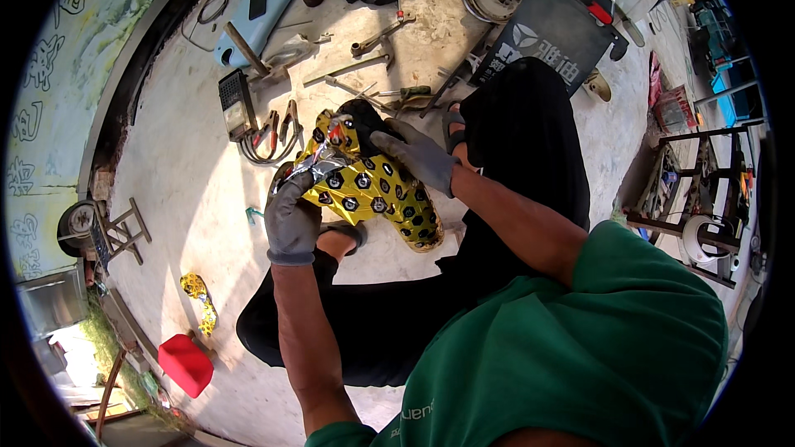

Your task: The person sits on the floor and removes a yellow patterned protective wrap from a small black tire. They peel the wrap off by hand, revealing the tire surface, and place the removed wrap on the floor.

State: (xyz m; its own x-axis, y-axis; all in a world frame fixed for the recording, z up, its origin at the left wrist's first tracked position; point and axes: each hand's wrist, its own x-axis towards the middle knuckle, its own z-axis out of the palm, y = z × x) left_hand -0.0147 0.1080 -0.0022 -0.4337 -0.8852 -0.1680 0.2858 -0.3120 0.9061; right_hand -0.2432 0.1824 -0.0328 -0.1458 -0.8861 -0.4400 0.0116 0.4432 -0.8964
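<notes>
Over the floor between my legs, a shiny yellow foil bag (364, 186) with black hexagon marks hangs between my gloved hands. Its top edge is torn or folded back, showing silver lining. A black item (361, 122) pokes out at the opening; its kind is not clear. My left hand (291, 217), in a grey glove, is closed on the bag's left edge. At the upper right of the bag, my right hand (416, 156), gloved alike, has its fingers against the black item and the bag's edge. Its fingertips are partly hidden.
Beyond the bag lie a meter-like box (237, 104) with clamp leads (273, 136), a hammer (246, 50), a wrench (377, 37) and a blue panel (255, 12). A scooter's dark panel (534, 33) stands far right. Left are a yellow scrap (199, 298) and a red stool (185, 364).
</notes>
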